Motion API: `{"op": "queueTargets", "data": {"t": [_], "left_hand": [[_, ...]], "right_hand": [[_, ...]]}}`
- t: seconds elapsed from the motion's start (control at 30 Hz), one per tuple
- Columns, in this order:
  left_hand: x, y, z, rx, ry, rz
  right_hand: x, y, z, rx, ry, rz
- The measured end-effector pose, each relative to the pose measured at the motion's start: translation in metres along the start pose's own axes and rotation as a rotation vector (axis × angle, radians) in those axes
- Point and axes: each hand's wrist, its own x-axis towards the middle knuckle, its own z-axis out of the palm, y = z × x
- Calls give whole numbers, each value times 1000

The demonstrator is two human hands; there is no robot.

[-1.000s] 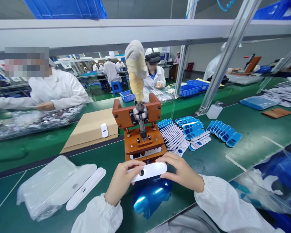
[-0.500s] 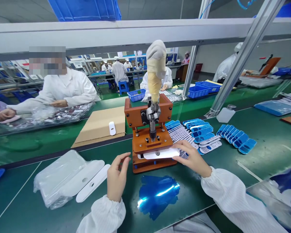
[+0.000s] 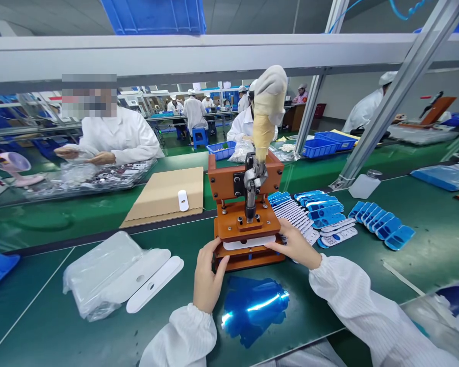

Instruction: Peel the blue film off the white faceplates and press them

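"Right hand (image 3: 299, 244): is it gripping the white strip (image 3: 255, 242)?"

"Its thumb rests at the strip's right end; whether it pinches, one cannot tell. The strip lies in the brown press (image 3: 225, 184), beneath the upper plate (image 3: 229, 223)."

"And the left hand (image 3: 207, 279)?"

"At the press's left edge, thumb and fingers parted, holding nothing visible."

"What makes for good seating?"

"Light, even nudges from both ends should square the strip; every fingertip ought to be clear before the wrapped handle (image 3: 266, 114) moves."
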Motion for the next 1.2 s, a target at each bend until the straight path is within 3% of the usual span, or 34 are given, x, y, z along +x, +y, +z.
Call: {"op": "queueTargets", "data": {"t": [0.23, 0.4, 0.53, 0.63, 0.7, 0.8, 0.87, 0.97, 1.0, 1.1, 1.2], "left_hand": [[1, 1, 1, 69, 21, 79], [2, 0, -3, 266, 37, 245], [3, -3, -3, 362, 63, 343], [3, -4, 0, 344, 68, 340], [1, -5, 2, 286, 66, 311], [-4, -6, 2, 163, 66, 243], [-6, -8, 0, 74, 81, 182], [-6, -10, -2, -98, 140, 58], [-6, -11, -3, -138, 163, 21], [-9, -10, -6, -150, 216, -40], [-17, -6, -9, -104, 247, -65]], "right_hand": [[2, -1, 2, -18, -2, -21], [2, 3, 2, -47, 26, -49], [-11, 9, 4, -114, 167, -150], [-26, 15, 9, -264, 277, -244], [-35, 17, 11, -311, 281, -255], [-34, 12, 6, -180, 346, -206], [-21, -5, -8, -45, 491, -195], [17, -58, -42, 158, 694, -291], [32, -81, -55, 261, 701, -349], [67, -149, -79, 582, 539, -541], [69, -184, -72, 670, 445, -542]]}}
